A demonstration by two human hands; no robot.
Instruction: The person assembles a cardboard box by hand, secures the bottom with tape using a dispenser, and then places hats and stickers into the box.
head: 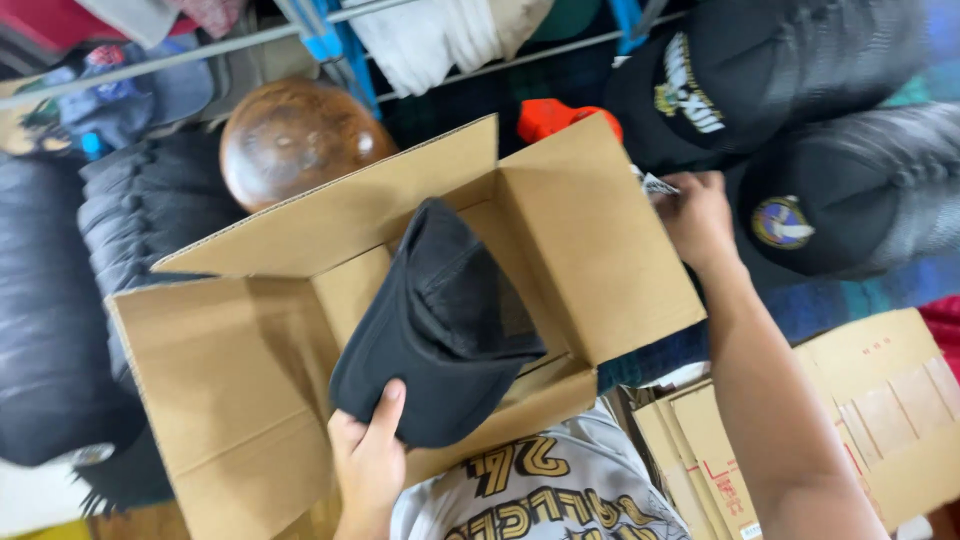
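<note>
My left hand (368, 455) grips the brim of a black cap (440, 320), thumb on top, and holds it over an open cardboard box (240, 370). My right hand (697, 215) reaches past the box's right flap to a stack of black caps with badges (810, 215) and pinches a small white tag (655, 184) there. The box's inside is mostly hidden by the cap.
A round brown wooden form (295, 140) stands behind the box. Stacks of dark caps (60, 300) lie at the left. Flat folded cartons (880, 400) rest at the lower right. A rail with hanging clothes (430, 40) runs across the top. An orange object (545, 118) peeks behind the box.
</note>
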